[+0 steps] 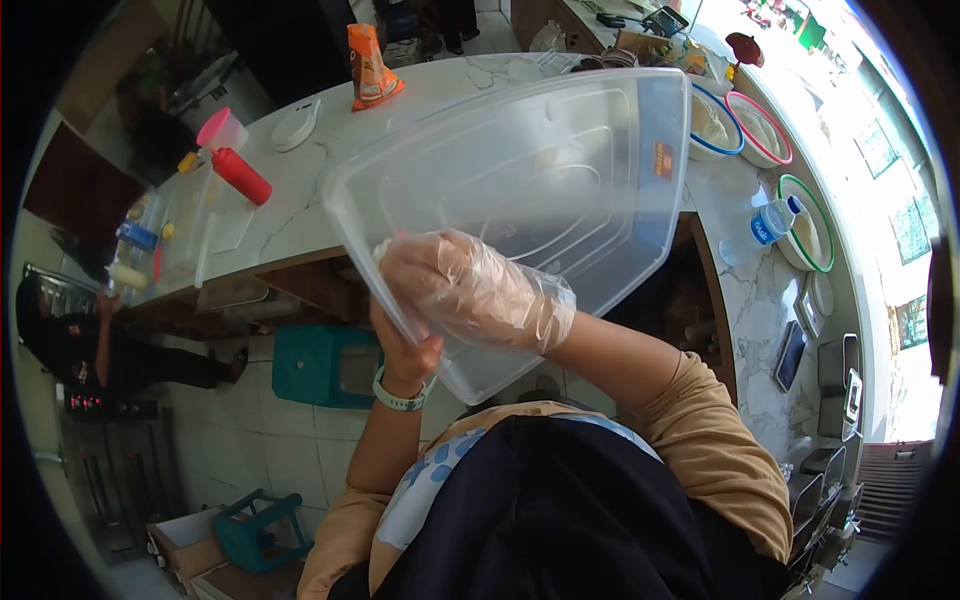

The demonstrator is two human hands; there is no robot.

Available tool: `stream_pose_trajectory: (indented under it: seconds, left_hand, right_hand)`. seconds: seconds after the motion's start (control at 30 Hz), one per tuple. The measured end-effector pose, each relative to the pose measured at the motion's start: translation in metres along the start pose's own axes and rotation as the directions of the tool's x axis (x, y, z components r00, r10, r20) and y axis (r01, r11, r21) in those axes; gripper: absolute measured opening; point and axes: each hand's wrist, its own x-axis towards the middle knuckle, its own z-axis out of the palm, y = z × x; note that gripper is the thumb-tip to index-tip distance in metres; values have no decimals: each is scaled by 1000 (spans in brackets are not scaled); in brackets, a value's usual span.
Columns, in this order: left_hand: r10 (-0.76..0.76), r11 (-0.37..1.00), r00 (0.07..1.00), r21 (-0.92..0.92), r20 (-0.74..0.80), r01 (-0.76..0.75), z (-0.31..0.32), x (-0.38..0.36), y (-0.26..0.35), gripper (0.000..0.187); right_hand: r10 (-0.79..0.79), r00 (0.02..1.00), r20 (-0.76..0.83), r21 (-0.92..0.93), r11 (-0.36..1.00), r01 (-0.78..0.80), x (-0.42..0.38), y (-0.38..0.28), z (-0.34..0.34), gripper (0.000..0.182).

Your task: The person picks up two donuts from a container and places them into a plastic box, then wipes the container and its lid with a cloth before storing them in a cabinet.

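Observation:
A large clear plastic storage box (560,120) is held tilted in front of me, its inside facing me. My left hand (405,350), with a pale watch at the wrist, grips the box's near left edge from outside, fingers closed on it. My right hand (465,285) wears a thin clear plastic glove and reaches inside the box against its left wall. Its fingers are curled together, and a bit of something whitish shows at their tips; I cannot make out what it is. An orange sticker (663,160) is on the box's right side.
A marbled counter (295,225) curves around me, bearing an orange pouch (370,70), a red squeeze bottle (241,177), rimmed basins (762,130), a water bottle (760,230) and a phone (790,356). Green stools (310,365) stand on the floor. Another person (95,345) is at left.

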Motion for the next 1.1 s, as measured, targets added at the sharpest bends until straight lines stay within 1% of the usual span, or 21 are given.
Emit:
stream_pose_trajectory:
  seconds: [0.03, 0.07, 0.1, 0.13, 0.17, 0.2, 0.23, 0.33, 0.37, 0.4, 0.47, 0.53, 0.6, 0.67, 0.73, 0.83, 0.9, 0.97, 1.0, 1.03, 1.1]
  left_hand:
    - [-22, 999, 999, -29, 29, 22, 1, 6, 13, 97]
    - [-44, 997, 998, -56, 50, 46, 4, 11, 26, 95]
    - [-47, 999, 999, 17, 19, 47, 10, 13, 41, 96]
    - [-52, 998, 999, 20, 9, 51, 9, 11, 47, 96]
    - [-14, 992, 1000, 125, 3, 14, 4, 8, 53, 100]
    - [29, 973, 1000, 227, 3, -29, 2, 6, 58, 105]
    - [90, 950, 995, 297, 34, -96, 5, 5, 60, 104]
    - [261, 679, 911, 611, 318, -408, 1, -1, 64, 102]
    - [322, 836, 928, 405, 185, -371, 8, -3, 58, 98]
    - [370, 809, 907, 411, 199, -420, 6, 0, 55, 98]
    - [443, 725, 861, 465, 252, -509, -1, 3, 51, 98]
    - [488, 682, 833, 481, 262, -551, -10, 11, 51, 97]
    - [519, 661, 817, 489, 251, -569, -19, 20, 57, 96]
    - [534, 658, 814, 491, 229, -570, -26, 23, 63, 96]
    - [475, 765, 878, 467, 58, -444, -28, 20, 70, 96]
    - [362, 897, 912, 337, -192, -286, -52, 11, 80, 96]
    - [272, 953, 906, 222, -325, -206, -92, -3, 90, 93]
    - [259, 964, 842, 180, -472, -196, -129, -19, 105, 86]
    - [239, 970, 784, 174, -573, -168, -142, -25, 111, 84]
    - [242, 970, 781, 175, -575, -171, -154, -29, 111, 84]
    - [188, 980, 546, 190, -816, -54, -176, -40, 101, 82]
  right_hand:
    - [195, 977, -81, 669, 737, -92, -14, 13, 10, 30]
    - [384, 923, -11, 996, 88, -25, -29, 31, 14, 28]
    - [576, 814, -69, 950, 287, -123, -30, 57, 0, 24]
    - [608, 750, -261, 479, 756, -447, -25, 85, -33, 18]
    - [249, 759, -602, -154, 896, -417, -38, 114, -46, 13]
    - [194, 812, -551, -374, 812, -448, -60, 151, -50, 13]
    - [512, 772, -377, -277, 733, -621, -63, 147, -49, 12]
    - [453, 865, -216, -273, 823, -499, -72, 118, -17, 13]
    - [571, 783, -248, -3, 807, -590, -78, 108, 4, 13]
    - [684, 689, -238, 266, 729, -631, -78, 97, 23, 14]
    - [417, 858, -300, 135, 909, -395, -53, 59, 26, 15]
    - [308, 940, -146, 135, 948, -289, -30, 30, 33, 16]
    - [259, 958, -122, 347, 916, -203, -12, 5, 47, 16]
    - [-12, 999, -52, 406, 913, 32, 2, -11, 59, 14]
    - [5, 998, 59, 385, 922, -27, 3, -26, 62, 11]
    - [-121, 974, 193, 694, 719, -49, -12, -23, 48, 8]
    - [33, 935, 354, 762, 569, -309, -41, -20, 42, 11]
    - [128, 952, 280, 606, 745, -278, -57, -9, 13, 15]
    - [223, 902, 370, 629, 654, -420, -74, 3, 11, 20]
    - [646, 673, 360, 682, 310, -663, -85, -13, 14, 21]
    - [813, 456, 361, 796, -13, -606, -115, -5, 24, 23]
